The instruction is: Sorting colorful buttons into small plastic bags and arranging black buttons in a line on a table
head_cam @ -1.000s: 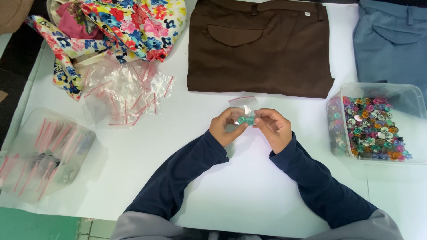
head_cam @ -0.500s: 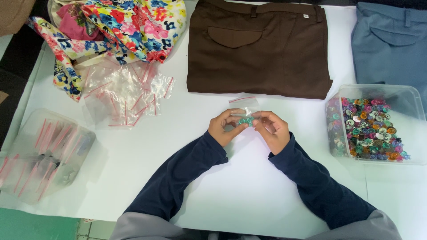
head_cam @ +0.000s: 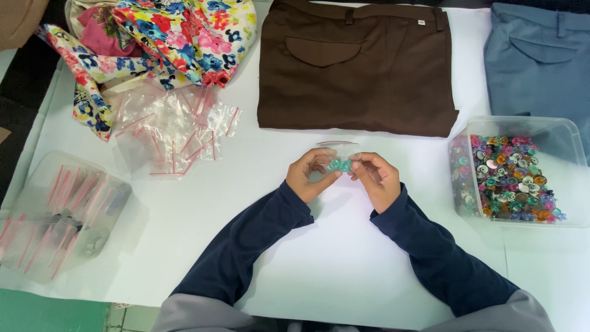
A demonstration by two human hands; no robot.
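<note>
A small clear zip bag [head_cam: 337, 155] with teal-green buttons inside is held over the middle of the white table [head_cam: 344, 264]. My left hand [head_cam: 310, 175] pinches its left side and my right hand [head_cam: 375, 178] pinches its right side, fingertips almost meeting at the bag. Both arms wear dark blue sleeves. How the bag's top strip stands is too small to tell.
A clear tub [head_cam: 522, 169] of several mixed coloured buttons sits right of my right hand. Brown trousers [head_cam: 356, 67] and blue trousers [head_cam: 541, 61] lie at the back. Loose empty zip bags [head_cam: 175, 129] lie by floral cloth [head_cam: 166, 37]. A clear tub [head_cam: 58, 215] holds filled bags at left.
Both hands stay together on the small bag; the fingers shifted slightly along it. Nothing else on the table moved.
</note>
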